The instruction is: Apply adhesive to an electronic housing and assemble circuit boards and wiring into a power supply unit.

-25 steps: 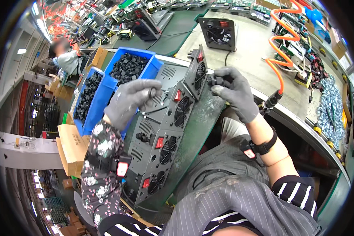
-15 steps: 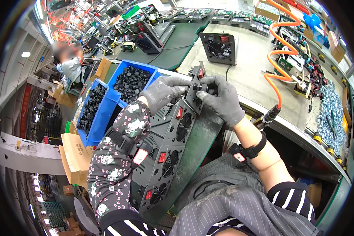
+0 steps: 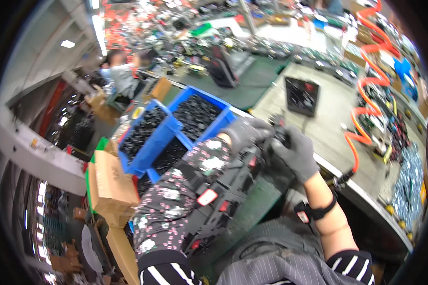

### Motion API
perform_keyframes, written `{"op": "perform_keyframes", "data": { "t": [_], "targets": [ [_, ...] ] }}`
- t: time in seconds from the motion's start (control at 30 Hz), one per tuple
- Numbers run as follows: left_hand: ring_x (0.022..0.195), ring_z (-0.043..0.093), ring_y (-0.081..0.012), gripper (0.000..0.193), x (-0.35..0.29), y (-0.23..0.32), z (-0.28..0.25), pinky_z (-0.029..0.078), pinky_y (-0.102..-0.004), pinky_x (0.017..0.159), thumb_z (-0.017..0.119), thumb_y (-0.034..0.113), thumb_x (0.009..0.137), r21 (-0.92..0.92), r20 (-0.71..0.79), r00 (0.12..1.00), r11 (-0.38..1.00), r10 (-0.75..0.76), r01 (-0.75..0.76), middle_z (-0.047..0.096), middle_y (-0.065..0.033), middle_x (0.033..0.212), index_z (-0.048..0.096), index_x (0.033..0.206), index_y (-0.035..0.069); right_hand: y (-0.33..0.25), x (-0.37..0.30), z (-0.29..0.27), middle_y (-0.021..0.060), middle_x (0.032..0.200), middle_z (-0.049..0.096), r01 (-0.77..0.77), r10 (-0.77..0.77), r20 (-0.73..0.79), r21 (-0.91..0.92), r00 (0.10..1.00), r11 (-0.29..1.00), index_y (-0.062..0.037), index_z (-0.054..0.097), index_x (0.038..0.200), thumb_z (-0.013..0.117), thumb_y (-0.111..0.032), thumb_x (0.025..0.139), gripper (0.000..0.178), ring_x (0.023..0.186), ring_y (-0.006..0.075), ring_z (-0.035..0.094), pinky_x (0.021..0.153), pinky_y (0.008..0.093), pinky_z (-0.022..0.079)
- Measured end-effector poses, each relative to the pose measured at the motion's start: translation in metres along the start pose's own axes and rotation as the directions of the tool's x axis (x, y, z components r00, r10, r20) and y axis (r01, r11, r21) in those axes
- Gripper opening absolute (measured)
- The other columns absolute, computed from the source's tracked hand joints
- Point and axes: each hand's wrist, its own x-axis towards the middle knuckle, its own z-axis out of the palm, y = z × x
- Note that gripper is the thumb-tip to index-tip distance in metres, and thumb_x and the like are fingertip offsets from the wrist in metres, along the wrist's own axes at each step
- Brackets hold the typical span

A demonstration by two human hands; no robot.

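Both gloved hands close on the top end of the black fan panel [image 3: 223, 194] leaning against the tabletop [image 3: 328, 128]: left hand [image 3: 245, 133] and right hand [image 3: 295, 152] seemingly fit a small part; alignment comes next.

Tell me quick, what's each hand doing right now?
Left hand: closed on the top end of the black fan panel.
Right hand: fingers curled around the same end.

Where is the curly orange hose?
In the head view, the curly orange hose runs down the right side of the workbench, right of the gloved right hand and the small black panel.
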Motion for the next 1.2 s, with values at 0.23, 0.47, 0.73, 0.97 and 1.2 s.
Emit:
{"op": "perform_keyframes", "data": {
  "t": [0.23,0.47,0.73,0.97,1.2],
  "targets": [
    [0.078,0.054,-0.0072,0.04,-0.01,0.006,0.006,0.046,-0.0218,0.062,0.06,0.034,0.09,-0.29,0.071,0.993,0.95,-0.098,0.115,0.062,0.0,0.093,0.06,0.118,0.007,0.005,-0.009,0.004,0.0176,0.071,0.061,0.091,-0.109,-0.054,-0.259,0.993,0.962,-0.0064,0.058,0.092,0.061,-0.035,0.085,0.03,0.068,0.0356,0.061,0.058,0.0431,0.047],
    [0.069,0.052,-0.003,0.034,-0.009,-0.003,0.002,0.043,-0.0192,0.059,0.062,0.022,0.089,-0.436,0.1,0.992,0.893,-0.079,0.115,0.062,0.0039,0.086,0.059,0.12,0.007,0.002,-0.01,0.004,0.0189,0.084,0.059,0.164,-0.15,0.066,-0.393,0.986,0.905,-0.0066,0.048,0.107,0.061,-0.031,0.083,0.036,0.075,0.039,0.059,0.065,0.0452,0.046],
    [0.098,0.056,-0.0101,0.038,0.0,-0.015,0.003,0.044,-0.0263,0.086,0.063,0.016,0.088,-0.341,0.128,0.987,0.939,0.096,-0.047,0.063,-0.005,0.108,0.056,0.123,0.002,0.001,0.003,-0.005,0.0148,0.071,0.059,0.192,-0.177,0.076,-0.31,0.981,0.931,-0.0081,0.058,0.091,0.062,-0.028,0.081,0.022,0.068,0.0371,0.059,0.061,0.0438,0.046],
    [0.102,0.056,-0.0121,0.037,0.001,-0.012,0.006,0.043,-0.0282,0.092,0.061,0.016,0.088,-0.236,0.081,0.99,0.968,0.112,-0.09,0.063,-0.0063,0.11,0.056,0.122,0.002,-0.001,0.004,-0.002,0.0189,0.07,0.059,0.176,-0.141,0.114,-0.434,0.984,0.884,-0.0064,0.057,0.088,0.054,-0.027,0.089,0.021,0.067,0.0401,0.058,0.059,0.0471,0.044],
    [0.101,0.056,-0.0121,0.037,-0.003,-0.01,0.007,0.043,-0.028,0.092,0.061,0.015,0.088,-0.211,0.064,0.995,0.976,0.073,-0.058,0.063,-0.0059,0.109,0.056,0.122,0.002,0.002,0.001,-0.011,0.0152,0.084,0.059,0.26,-0.211,0.17,-0.36,0.962,0.896,-0.0074,0.055,0.096,0.064,-0.023,0.077,0.026,0.075,0.0364,0.06,0.064,0.0448,0.047]
  ]
}}
